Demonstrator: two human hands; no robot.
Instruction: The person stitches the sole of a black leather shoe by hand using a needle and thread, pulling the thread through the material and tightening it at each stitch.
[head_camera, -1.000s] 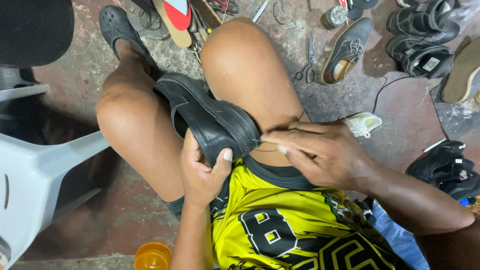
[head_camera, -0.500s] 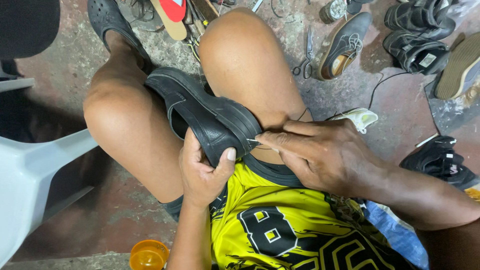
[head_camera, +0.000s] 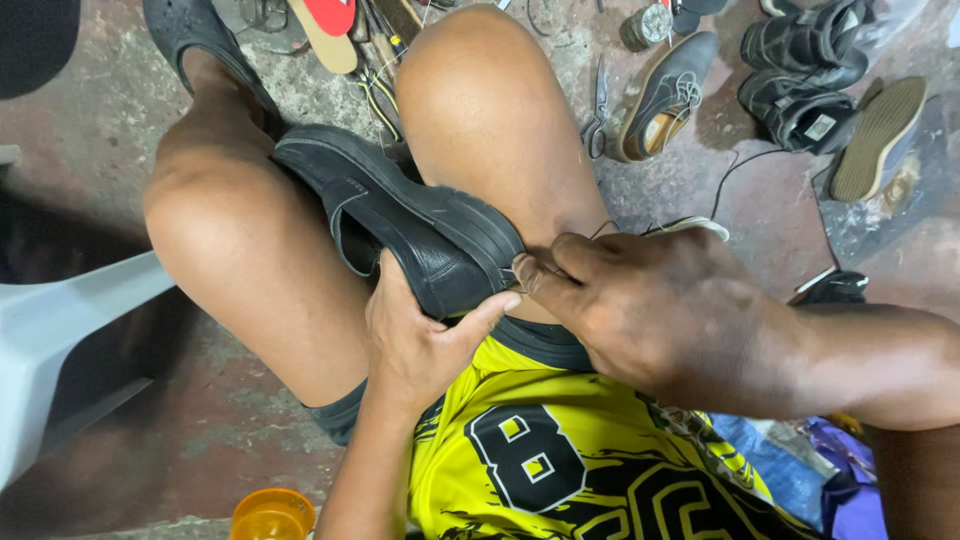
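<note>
Black shoe (head_camera: 420, 225) between knees, left hand (head_camera: 420, 335) gripping, right hand (head_camera: 650, 310) pinching

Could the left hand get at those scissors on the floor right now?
Probably not easily: the left hand grips the black shoe wedged between the knees, and the raised right knee stands between it and the scissors.

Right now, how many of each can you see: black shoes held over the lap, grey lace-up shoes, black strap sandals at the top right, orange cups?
Black shoe, gripped by the left hand: 1
Grey lace-up shoe: 1
Black strap sandals: 2
Orange cup: 1
Total: 5
</note>
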